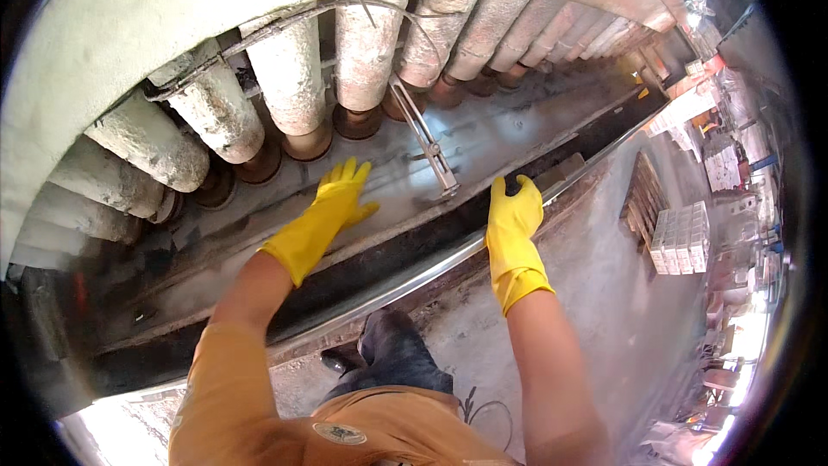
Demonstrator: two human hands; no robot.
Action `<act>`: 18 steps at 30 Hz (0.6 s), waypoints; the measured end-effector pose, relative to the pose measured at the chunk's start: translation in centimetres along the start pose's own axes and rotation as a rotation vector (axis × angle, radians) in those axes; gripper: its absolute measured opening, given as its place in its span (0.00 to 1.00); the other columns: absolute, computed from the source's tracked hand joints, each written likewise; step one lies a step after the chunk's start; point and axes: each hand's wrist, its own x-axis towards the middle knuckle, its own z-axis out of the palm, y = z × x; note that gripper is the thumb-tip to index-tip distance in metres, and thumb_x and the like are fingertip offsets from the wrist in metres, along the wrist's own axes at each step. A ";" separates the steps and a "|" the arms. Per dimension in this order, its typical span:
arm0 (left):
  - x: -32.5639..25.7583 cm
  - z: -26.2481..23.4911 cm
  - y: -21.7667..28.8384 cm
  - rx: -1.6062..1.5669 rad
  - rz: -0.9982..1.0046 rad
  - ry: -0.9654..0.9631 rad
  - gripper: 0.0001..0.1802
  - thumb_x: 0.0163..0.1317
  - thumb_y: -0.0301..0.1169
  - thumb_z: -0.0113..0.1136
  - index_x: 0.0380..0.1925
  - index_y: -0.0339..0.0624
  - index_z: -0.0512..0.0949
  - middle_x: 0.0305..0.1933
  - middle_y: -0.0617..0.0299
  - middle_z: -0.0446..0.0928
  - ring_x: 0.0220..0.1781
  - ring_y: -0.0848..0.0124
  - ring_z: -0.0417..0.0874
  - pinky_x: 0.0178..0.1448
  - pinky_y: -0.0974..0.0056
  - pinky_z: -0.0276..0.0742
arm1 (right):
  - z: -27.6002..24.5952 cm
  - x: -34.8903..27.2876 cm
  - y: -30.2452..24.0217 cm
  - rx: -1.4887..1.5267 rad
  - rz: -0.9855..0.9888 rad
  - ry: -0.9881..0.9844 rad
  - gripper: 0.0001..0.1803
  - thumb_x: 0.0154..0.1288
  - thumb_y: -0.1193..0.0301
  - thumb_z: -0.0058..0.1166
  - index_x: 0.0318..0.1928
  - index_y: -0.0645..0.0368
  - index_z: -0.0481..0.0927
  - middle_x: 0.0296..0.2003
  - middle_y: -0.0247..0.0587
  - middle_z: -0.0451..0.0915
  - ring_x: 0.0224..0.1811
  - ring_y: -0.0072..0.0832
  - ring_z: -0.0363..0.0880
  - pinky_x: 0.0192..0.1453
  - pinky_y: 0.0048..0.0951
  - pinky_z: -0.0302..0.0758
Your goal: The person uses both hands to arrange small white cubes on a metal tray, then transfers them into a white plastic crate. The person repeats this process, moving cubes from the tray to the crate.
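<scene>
Both my hands wear yellow rubber gloves. My left hand [343, 196] lies flat with fingers spread on the dusty grey ledge [483, 142] of a large machine. My right hand [515, 209] rests over the dark channel [371, 263] at the ledge's front edge, fingers slightly bent, holding nothing. A metal lever arm [424, 140] stands on the ledge between my two hands, closer to the right one.
A row of thick, crusted cylinders [289, 78] hangs above the ledge. A shiny metal rail [414, 280] runs along the machine's front. Stacked white blocks on a pallet [681, 237] sit on the concrete floor at right. My dark shoe [392, 345] is below.
</scene>
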 end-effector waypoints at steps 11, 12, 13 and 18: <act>-23.8 -15.2 -4.6 -0.084 0.060 0.168 0.38 0.66 0.42 0.69 0.74 0.47 0.69 0.77 0.48 0.68 0.78 0.50 0.67 0.79 0.49 0.63 | 2.7 2.1 -3.8 -0.066 -0.048 0.011 0.31 0.65 0.50 0.61 0.57 0.64 0.82 0.56 0.55 0.84 0.61 0.49 0.80 0.68 0.49 0.70; -25.8 -15.9 -4.8 -0.095 0.002 0.185 0.37 0.65 0.41 0.69 0.73 0.46 0.69 0.75 0.48 0.69 0.77 0.50 0.68 0.78 0.50 0.64 | 2.9 2.2 -4.1 -0.071 -0.057 0.013 0.31 0.65 0.50 0.61 0.56 0.64 0.83 0.56 0.55 0.83 0.61 0.49 0.79 0.68 0.49 0.70; -27.8 -16.6 -4.9 -0.107 -0.053 0.203 0.37 0.65 0.40 0.69 0.73 0.46 0.70 0.74 0.49 0.71 0.76 0.51 0.70 0.78 0.51 0.65 | 3.0 2.2 -4.5 -0.068 -0.058 0.013 0.31 0.66 0.50 0.61 0.56 0.64 0.82 0.56 0.55 0.84 0.61 0.49 0.79 0.68 0.49 0.70; -36.3 -18.6 -5.8 -0.152 -0.499 0.298 0.34 0.65 0.37 0.69 0.71 0.46 0.72 0.71 0.52 0.75 0.73 0.53 0.74 0.76 0.53 0.67 | 2.6 2.4 -6.0 -0.052 -0.087 0.053 0.30 0.66 0.50 0.60 0.55 0.64 0.82 0.54 0.55 0.84 0.60 0.50 0.80 0.67 0.50 0.71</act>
